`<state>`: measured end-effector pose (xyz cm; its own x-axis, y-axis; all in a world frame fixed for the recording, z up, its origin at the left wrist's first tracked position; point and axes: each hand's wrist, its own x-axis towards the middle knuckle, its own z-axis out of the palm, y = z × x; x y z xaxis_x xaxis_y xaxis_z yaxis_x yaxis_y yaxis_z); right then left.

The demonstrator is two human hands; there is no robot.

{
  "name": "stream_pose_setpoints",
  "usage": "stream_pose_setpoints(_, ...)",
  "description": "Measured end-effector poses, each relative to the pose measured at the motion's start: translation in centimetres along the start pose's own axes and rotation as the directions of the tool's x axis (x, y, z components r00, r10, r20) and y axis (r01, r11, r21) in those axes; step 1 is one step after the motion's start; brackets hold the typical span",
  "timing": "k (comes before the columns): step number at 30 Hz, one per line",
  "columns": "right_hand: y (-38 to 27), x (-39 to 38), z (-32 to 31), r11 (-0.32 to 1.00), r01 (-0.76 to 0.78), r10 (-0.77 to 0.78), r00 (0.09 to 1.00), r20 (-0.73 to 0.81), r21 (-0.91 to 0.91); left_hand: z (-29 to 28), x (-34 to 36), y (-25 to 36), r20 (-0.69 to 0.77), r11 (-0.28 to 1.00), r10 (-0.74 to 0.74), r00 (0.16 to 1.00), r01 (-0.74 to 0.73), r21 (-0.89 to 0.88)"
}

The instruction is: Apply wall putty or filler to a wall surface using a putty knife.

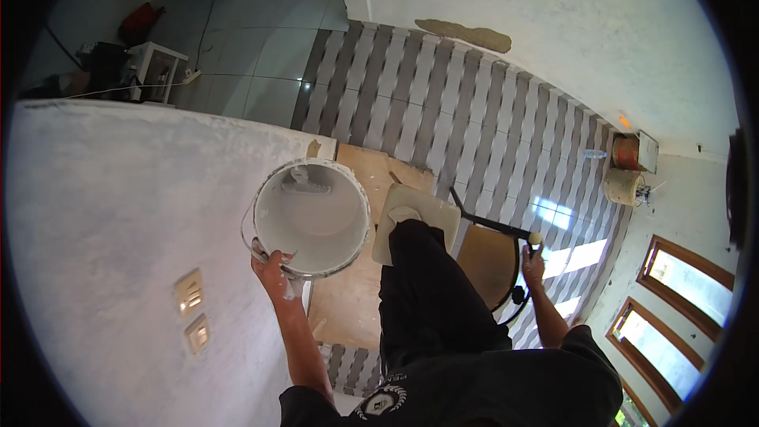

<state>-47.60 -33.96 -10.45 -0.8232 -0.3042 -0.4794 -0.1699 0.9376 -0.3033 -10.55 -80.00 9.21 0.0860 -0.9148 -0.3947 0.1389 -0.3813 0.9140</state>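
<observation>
My left hand (273,269), smeared with white, is closed on the rim and wire handle of a white bucket (312,221). The bucket holds white material, with a whitish object (304,183) inside near its far side. My right hand (534,265) is closed on a black metal frame (506,229), just below a pale knob (534,239). The frame has a brown panel (482,261). My foot (404,213) rests on a pale square step (433,217) over a wooden board (356,162).
A white wall (134,221) with switch plates (190,292) stands left. Striped tiles (451,95) cover the floor. A small white shelf (150,71) and cables are upper left. Two containers (624,186) sit by the right wall, near framed windows (684,269).
</observation>
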Motion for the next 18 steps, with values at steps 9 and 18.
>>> stream_pose_setpoints(9, -2.9, 4.0, 3.5, 0.902, -0.301, 0.378, 0.897, 0.230, -0.309, 3.6, -3.7, 12.6, -0.133, 0.997, -0.049, 0.990, 0.057, 0.053)
stream_pose_setpoints(18, -4.9, 4.5, -0.2, 0.909, -0.256, 0.377, 0.841, 0.388, -0.328, 4.8, -8.3, 19.7, -0.123, 0.974, -0.188, 0.975, 0.200, 0.102)
